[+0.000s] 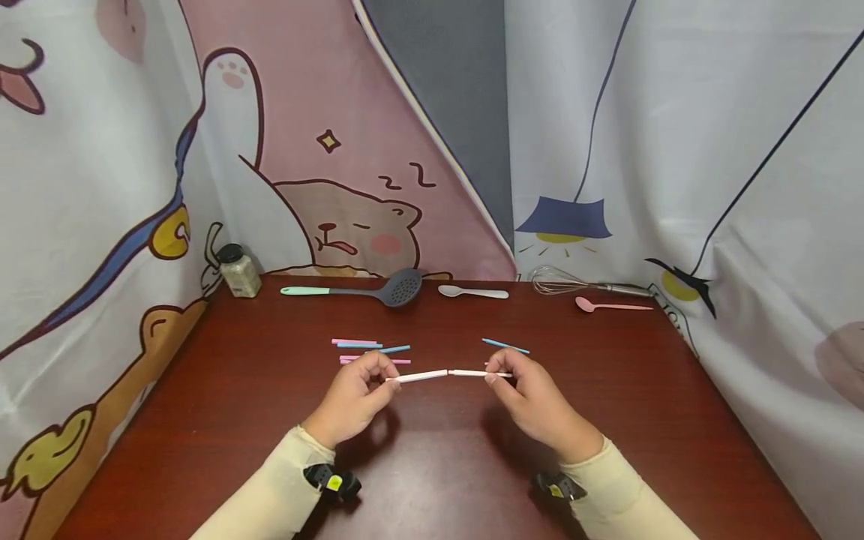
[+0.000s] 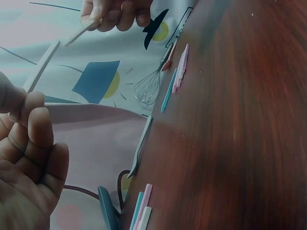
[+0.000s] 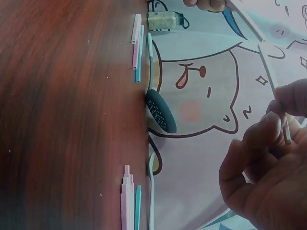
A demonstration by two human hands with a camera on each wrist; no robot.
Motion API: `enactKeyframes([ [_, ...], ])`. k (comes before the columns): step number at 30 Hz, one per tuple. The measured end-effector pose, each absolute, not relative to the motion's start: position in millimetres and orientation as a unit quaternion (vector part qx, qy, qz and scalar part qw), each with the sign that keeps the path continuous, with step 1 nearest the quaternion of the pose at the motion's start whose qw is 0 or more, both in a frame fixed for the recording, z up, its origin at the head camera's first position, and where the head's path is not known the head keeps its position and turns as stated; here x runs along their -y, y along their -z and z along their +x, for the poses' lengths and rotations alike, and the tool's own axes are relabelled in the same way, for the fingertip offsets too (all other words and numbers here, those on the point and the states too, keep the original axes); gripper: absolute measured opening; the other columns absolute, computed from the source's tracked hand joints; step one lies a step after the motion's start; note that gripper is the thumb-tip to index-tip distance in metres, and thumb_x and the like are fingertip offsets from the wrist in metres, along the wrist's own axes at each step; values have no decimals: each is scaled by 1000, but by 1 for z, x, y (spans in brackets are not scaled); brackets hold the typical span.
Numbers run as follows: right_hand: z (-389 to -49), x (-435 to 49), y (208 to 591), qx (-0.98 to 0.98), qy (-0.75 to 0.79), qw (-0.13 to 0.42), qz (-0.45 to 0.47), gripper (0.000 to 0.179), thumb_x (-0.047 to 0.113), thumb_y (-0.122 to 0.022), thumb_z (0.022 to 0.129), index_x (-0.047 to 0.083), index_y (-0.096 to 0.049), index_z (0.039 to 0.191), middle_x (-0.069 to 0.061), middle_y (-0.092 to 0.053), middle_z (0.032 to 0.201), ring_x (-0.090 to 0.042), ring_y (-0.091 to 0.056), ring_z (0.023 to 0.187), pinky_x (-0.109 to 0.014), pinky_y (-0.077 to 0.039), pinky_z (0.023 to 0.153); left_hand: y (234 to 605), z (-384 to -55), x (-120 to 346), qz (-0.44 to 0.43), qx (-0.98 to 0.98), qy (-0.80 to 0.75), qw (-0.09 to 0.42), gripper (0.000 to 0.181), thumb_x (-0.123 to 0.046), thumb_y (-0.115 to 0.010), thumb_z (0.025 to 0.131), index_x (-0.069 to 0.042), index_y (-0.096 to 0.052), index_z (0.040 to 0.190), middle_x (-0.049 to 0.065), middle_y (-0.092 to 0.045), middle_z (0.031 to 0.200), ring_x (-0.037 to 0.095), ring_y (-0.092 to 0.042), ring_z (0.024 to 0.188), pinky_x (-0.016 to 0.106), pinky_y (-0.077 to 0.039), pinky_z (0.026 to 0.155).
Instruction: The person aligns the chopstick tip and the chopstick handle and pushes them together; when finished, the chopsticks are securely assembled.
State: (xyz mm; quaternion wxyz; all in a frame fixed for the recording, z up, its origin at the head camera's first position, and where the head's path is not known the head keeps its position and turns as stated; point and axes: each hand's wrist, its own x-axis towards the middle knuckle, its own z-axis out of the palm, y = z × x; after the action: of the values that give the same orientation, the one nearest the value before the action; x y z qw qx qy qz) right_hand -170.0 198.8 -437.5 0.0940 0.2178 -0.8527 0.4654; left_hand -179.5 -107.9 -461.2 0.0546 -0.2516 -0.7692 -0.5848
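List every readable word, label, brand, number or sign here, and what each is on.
"Z": smaller letter, on the printed cloth above the sleeping bear.
"Z": larger letter, beside it to the right.
Dark lettering on the cloth near the whisk: too small to read.
Wristbands: any marking on the yellow patches too small to read.
White sticks, jar: no readable text.

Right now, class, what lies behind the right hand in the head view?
A blue stick shows just beyond the right hand. The hand covers nearly all of the pink sticks beside it, which the left wrist view reveals.
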Motion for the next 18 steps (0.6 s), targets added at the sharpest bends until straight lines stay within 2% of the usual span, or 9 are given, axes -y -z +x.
enactKeyframes([
  [7,-167,-199,436,850,-471,96,214,16,0,-67,99,15,-62,95,8,-60,82,-8,-56,79,-26,-48,72,462,-177,104,-255,764,591,46,12,6,-69,93,-5,-64,94,2,-63,80,5,-53,68,21,-45,60],
  [18,-165,-197,432,843,-480,103,220,15,0,-67,99,14,-62,95,7,-59,82,-7,-55,79,-25,-47,72,463,-178,106,-249,762,594,61,12,6,-68,93,-5,-65,94,4,-65,81,6,-57,72,22,-47,61],
])
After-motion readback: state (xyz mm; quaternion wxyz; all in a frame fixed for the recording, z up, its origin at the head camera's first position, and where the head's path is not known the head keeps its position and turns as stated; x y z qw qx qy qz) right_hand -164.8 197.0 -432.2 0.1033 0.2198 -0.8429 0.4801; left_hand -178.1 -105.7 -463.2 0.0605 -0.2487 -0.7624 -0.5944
